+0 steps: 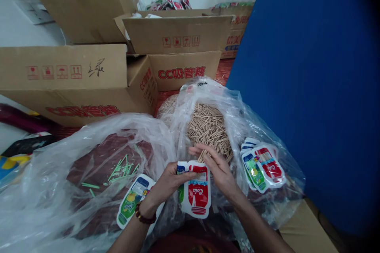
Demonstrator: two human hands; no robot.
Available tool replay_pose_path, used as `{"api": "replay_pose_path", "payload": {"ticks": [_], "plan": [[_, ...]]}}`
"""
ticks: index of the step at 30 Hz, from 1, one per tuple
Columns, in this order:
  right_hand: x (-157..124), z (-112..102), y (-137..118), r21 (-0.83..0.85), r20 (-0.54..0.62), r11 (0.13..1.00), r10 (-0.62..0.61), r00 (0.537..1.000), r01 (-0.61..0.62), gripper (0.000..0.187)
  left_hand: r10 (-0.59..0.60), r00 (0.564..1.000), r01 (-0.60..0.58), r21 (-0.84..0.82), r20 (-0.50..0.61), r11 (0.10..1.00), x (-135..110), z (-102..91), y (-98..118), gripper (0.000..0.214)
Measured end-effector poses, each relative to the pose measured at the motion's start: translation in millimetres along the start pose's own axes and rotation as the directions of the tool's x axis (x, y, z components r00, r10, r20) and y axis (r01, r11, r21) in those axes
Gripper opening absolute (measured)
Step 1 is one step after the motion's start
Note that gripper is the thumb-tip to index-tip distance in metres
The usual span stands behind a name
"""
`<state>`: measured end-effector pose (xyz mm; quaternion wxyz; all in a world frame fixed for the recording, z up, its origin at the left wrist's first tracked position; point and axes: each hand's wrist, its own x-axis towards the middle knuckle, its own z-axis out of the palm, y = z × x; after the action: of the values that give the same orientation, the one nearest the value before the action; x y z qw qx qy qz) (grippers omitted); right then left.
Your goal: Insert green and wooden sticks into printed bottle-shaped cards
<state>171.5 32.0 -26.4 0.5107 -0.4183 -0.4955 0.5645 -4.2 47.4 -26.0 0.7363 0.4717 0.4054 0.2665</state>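
At far left a cardboard box (65, 83) with red print stands behind a clear plastic bag (59, 158) spread wide, with loose green sticks (123, 168) scattered inside it; a green pouch (132, 199) lies flat just beside the left wrist, which wears a beaded bracelet (145, 218); the left hand (169, 184) is closed in a pinch on the upper left corner of the cola pouch (197, 193), thumb on the front, fingers behind, holding it upright in mid-frame above the lap; the pouch is bottle-shaped, white-edged and red-faced, its long axis running up and down and its mouth at the top; the right hand (218, 170) sits just to the right of that mouth and touches it, fingers curled shut around a small bunch of sticks (202, 155) that slant down toward the opening, so it is the hand nearer the mouth; directly behind both hands a second clear bag holds a heap of tan sticks (208, 126); further right a fanned stack of pouches (263, 166), red and green, rests on that bag's plastic; a blue panel (311, 87) fills the right side.
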Motion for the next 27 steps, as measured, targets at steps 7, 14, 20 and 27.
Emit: {"api": "replay_pose_path", "payload": {"ticks": [7, 14, 20, 27], "plan": [[-1, -8, -3, -0.380, 0.240, 0.914, -0.047, 0.970, 0.139, 0.038, 0.089, 0.994, -0.084, 0.074, -0.066, 0.994, 2, -2.5, 4, 0.027], [-6, -11, 10, -0.133, 0.070, 0.985, 0.123, 0.990, -0.113, 0.044, 0.144, 0.975, -0.135, 0.064, -0.170, 0.989, 2, -2.7, -1, 0.026], [-10, 6, 28, 0.230, 0.088, 0.920, 0.305, 0.948, -0.317, 0.035, 0.115, 0.964, -0.115, 0.013, -0.238, 0.993, -2, -10.6, 4, 0.028], [-4, 13, 23, 0.267, 0.032, 0.913, 0.311, 0.950, -0.308, 0.028, 0.016, 0.992, -0.021, -0.036, -0.127, 0.999, -4, -12.6, 12, 0.032]]}}
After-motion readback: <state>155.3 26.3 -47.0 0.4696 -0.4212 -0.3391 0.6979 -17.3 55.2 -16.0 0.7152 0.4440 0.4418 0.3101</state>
